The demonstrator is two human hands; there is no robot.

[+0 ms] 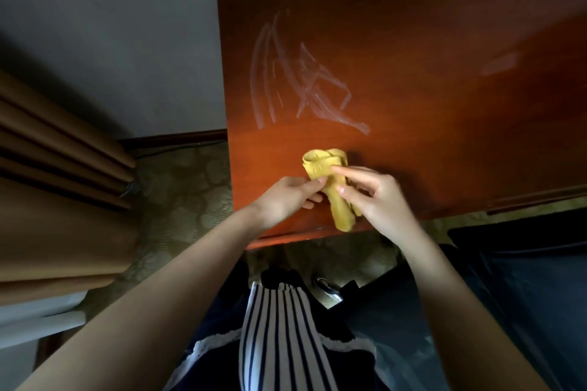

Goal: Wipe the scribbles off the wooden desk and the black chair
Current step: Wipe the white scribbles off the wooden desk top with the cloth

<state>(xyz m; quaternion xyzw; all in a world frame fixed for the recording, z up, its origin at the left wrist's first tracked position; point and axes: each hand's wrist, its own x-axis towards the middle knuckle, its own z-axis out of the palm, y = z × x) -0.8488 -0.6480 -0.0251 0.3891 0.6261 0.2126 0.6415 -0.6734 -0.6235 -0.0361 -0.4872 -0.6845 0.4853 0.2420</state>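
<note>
Both hands were on the yellow cloth [328, 165], which hung just over the near edge of the table [444, 136], so no actual wiping was going on as far as I could tell. The left hand [286, 197] had its fingers curled round the bunched top end. The right hand [378, 197] had thumb and forefinger closed on the middle, and the tail of the cloth dangled down past the table's front edge. It looked to me like the cloth was being bunched into a pad before the first pass.

The scribbles [295, 79] were all there: a big tangle of pale, chalky strokes on the left half of the table, further back than the cloth and apart from it. A fainter pale smudge [500, 63] sat well off to the right. I couldn't say if that was another scribble or just glare.

So by my reckoning the job was basically at zero. The table wasn't started, and the black chair [524, 279] at the lower right wasn't touched either. It was too dark to tell whether the seat had any marks on it.

The table itself was glossy reddish-brown wood, pushed up against a plain pale wall [111, 25]. Off its left side there was patterned carpet [181, 194], a dark skirting board [178, 138] and heavy tan curtain [57, 184] folds. The person had on a navy-and-white striped top [279, 327].
</note>
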